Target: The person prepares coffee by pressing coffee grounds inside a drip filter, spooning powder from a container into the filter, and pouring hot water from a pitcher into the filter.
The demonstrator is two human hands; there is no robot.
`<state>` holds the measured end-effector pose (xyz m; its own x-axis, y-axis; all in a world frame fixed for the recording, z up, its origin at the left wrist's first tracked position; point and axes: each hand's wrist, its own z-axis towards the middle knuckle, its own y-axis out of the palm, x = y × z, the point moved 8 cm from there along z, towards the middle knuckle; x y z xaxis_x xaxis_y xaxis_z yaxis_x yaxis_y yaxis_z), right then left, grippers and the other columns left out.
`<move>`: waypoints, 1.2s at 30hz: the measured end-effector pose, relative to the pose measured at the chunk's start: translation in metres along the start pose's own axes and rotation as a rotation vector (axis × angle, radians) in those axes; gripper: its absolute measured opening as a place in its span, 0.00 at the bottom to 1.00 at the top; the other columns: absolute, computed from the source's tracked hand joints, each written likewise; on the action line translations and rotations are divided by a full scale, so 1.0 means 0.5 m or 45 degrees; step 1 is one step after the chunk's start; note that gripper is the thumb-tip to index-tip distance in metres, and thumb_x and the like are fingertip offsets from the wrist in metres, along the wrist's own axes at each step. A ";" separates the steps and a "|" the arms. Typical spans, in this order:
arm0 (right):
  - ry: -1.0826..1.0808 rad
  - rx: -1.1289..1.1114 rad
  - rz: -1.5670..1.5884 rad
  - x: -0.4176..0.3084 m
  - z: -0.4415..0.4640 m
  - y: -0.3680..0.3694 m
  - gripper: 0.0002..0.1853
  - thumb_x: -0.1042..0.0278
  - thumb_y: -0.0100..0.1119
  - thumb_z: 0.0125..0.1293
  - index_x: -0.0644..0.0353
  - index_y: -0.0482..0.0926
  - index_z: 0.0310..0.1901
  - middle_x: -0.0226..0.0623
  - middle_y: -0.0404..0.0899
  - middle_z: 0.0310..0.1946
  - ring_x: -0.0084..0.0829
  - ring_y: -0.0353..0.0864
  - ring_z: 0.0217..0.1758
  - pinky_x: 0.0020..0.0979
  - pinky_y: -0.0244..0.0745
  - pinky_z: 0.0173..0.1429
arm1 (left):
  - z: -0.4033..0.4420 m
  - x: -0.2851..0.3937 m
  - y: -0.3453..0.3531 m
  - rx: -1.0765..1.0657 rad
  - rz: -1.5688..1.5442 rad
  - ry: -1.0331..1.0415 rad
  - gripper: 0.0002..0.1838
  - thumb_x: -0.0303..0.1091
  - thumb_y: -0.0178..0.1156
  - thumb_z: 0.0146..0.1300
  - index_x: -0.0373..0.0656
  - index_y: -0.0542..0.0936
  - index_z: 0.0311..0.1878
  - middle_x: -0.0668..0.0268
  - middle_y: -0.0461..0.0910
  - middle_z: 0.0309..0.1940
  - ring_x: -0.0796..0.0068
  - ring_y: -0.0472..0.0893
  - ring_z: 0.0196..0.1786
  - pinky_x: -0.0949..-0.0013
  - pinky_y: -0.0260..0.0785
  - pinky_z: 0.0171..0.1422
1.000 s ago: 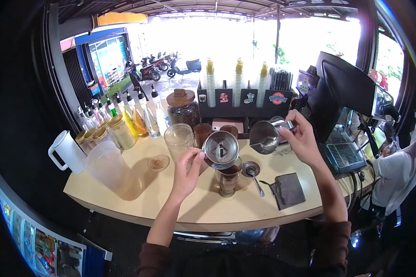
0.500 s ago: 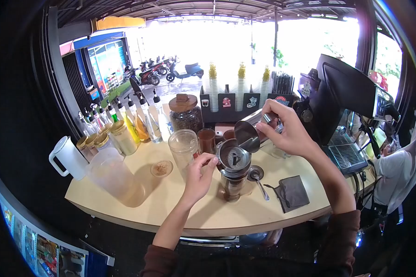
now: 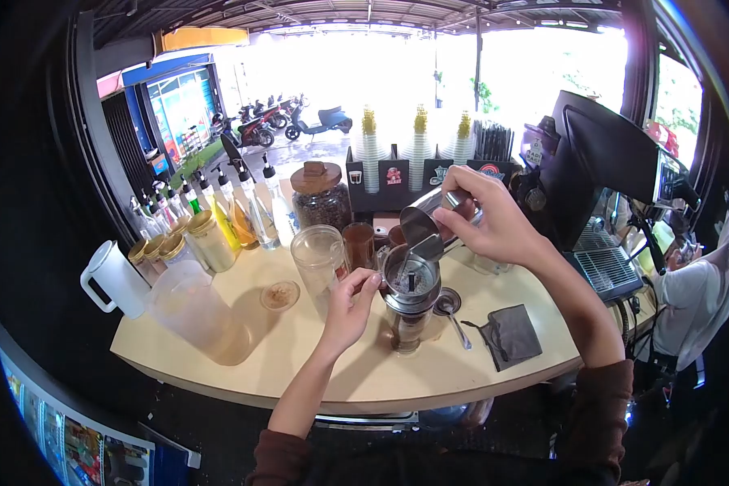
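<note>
My right hand [image 3: 498, 219] is closed round a steel pitcher [image 3: 419, 228], tipped to the left with its mouth over a metal coffee drip filter [image 3: 413, 303]. A thin stream runs from the pitcher into the filter, where dark liquid shows round a small upright post. The filter sits on a clear glass [image 3: 407, 338]. At the filter's left side, my left hand [image 3: 350, 312] pinches its edge or small handle; the fingertips partly hide the contact. Just right of the filter, a spoon [image 3: 460, 328] rests on a small round metal lid [image 3: 447, 302].
A tall clear jar [image 3: 320, 251], a small dish of brown powder [image 3: 280, 296] and a cloudy plastic pitcher [image 3: 194, 312] stand left. Pump bottles [image 3: 255, 212] and a coffee-bean jar [image 3: 321, 202] line the back. A dark pouch [image 3: 510, 336] lies right. Another person [image 3: 697, 300] is far right.
The steel pitcher has moved slightly left and tilts more, with a stream now visible. My left hand stays at the filter. The whole view has shifted a little.
</note>
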<state>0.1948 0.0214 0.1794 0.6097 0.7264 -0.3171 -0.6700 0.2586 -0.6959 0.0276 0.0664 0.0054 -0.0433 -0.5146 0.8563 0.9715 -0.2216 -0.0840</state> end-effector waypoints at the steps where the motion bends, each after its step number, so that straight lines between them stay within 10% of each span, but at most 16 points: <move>1: 0.008 0.003 0.028 0.000 0.003 0.001 0.11 0.75 0.61 0.58 0.65 0.66 0.36 0.40 0.67 0.28 0.31 0.73 0.26 0.31 0.68 0.31 | 0.001 0.001 0.001 -0.006 -0.003 0.003 0.13 0.35 0.52 0.71 0.33 0.78 0.40 0.66 0.79 0.33 0.81 0.76 0.41 0.75 0.67 0.51; 5: 0.033 0.032 0.124 0.007 0.007 0.009 0.11 0.75 0.61 0.58 0.63 0.66 0.33 0.34 0.66 0.25 0.24 0.63 0.24 0.27 0.60 0.30 | 0.003 -0.001 0.000 0.004 -0.013 0.011 0.14 0.36 0.51 0.72 0.33 0.78 0.39 0.67 0.78 0.33 0.81 0.75 0.41 0.75 0.67 0.51; 10: 0.052 0.022 0.023 0.007 0.006 0.002 0.11 0.78 0.60 0.58 0.66 0.66 0.37 0.42 0.69 0.30 0.32 0.79 0.28 0.31 0.73 0.32 | 0.005 -0.006 -0.001 0.015 -0.019 0.016 0.14 0.36 0.51 0.72 0.33 0.77 0.39 0.67 0.78 0.33 0.80 0.75 0.40 0.75 0.66 0.49; 20: 0.052 0.046 -0.090 0.005 -0.018 -0.023 0.10 0.78 0.59 0.59 0.67 0.67 0.38 0.42 0.69 0.32 0.32 0.76 0.28 0.29 0.75 0.34 | 0.009 0.029 -0.015 0.089 0.164 0.087 0.13 0.35 0.52 0.70 0.33 0.78 0.38 0.64 0.79 0.32 0.77 0.77 0.38 0.72 0.68 0.48; 36: 0.379 0.414 0.859 0.169 -0.152 -0.047 0.11 0.76 0.59 0.64 0.59 0.64 0.32 0.23 0.64 0.24 0.12 0.64 0.27 0.17 0.63 0.30 | -0.004 0.155 0.006 0.122 0.708 0.521 0.05 0.29 0.57 0.62 0.37 0.77 0.36 0.59 0.78 0.32 0.58 0.76 0.37 0.61 0.66 0.45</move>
<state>0.2942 0.0285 0.1198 0.0860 0.6036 -0.7927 -0.9959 0.0303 -0.0850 0.0267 0.0239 0.0706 0.4003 -0.8056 0.4367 0.8905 0.2296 -0.3927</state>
